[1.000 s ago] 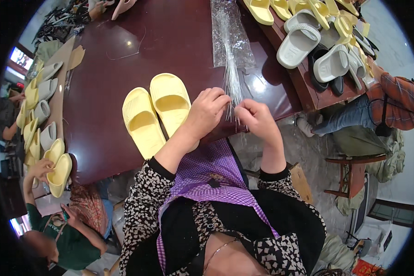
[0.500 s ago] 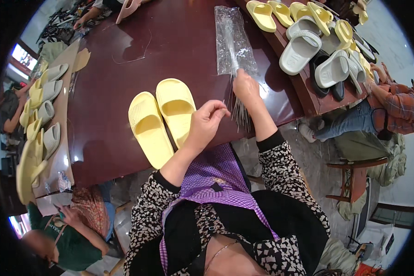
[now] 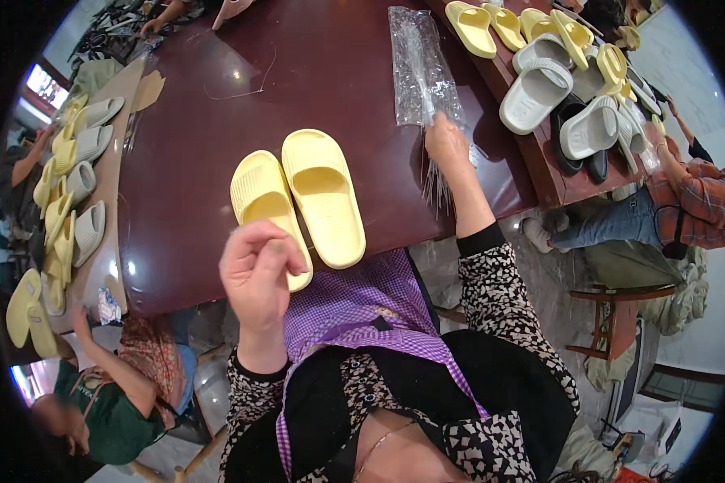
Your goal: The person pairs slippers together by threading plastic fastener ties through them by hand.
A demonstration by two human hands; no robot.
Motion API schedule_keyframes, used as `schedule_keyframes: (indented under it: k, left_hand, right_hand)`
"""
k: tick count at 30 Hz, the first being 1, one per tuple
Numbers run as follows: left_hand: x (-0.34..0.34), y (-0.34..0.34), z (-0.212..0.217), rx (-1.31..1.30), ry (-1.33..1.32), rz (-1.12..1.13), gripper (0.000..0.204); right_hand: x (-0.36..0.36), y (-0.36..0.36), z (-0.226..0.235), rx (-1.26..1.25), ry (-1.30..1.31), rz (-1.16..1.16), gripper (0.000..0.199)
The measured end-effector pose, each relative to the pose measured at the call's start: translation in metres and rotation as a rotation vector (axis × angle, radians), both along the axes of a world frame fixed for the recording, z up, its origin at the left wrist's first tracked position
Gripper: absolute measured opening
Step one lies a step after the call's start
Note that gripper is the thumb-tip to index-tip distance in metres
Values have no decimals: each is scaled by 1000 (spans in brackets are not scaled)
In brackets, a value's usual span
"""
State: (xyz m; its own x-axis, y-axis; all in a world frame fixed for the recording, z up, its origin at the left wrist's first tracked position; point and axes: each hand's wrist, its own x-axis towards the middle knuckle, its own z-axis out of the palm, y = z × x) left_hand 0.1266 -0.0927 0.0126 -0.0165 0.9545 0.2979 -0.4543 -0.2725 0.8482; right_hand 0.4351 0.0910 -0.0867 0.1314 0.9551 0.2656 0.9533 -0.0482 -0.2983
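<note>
Two yellow slide slippers lie side by side on the dark red table in front of me, the left slipper (image 3: 259, 193) and the right slipper (image 3: 328, 201). My left hand (image 3: 258, 278) is raised over the heel half of the left slipper, its fingers curled and pressed to the thumb. Whether anything thin is pinched there cannot be made out. To the right, my right hand (image 3: 447, 147) is closed on a bundle of thin clear strands (image 3: 437, 189) at the mouth of a clear plastic bag (image 3: 420, 68). Loose strand ends fan out below that hand.
A raised board (image 3: 552, 181) at right carries piled yellow, grey and black slippers. Another board (image 3: 109, 266) at left holds a row of yellow and grey ones. A strand loop (image 3: 254, 90) lies on the far tabletop. Co-workers stand or sit at both sides.
My left hand has moved left, from beside the strands to above the left slipper. My right hand stays at the bag. The co-worker at lower left has shifted a hand near the yellow slippers.
</note>
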Motion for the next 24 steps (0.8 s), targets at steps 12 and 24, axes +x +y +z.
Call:
schedule_keyframes:
  k: [12, 24]
  left_hand:
    - [-11, -10, 19, 31, 26, 175, 13]
    - [29, -4, 13, -8, 73, 28, 12]
  right_hand:
    - [-21, -67, 77, 292, 169, 248, 22]
    - [-113, -157, 103, -437, 1007, 833, 12]
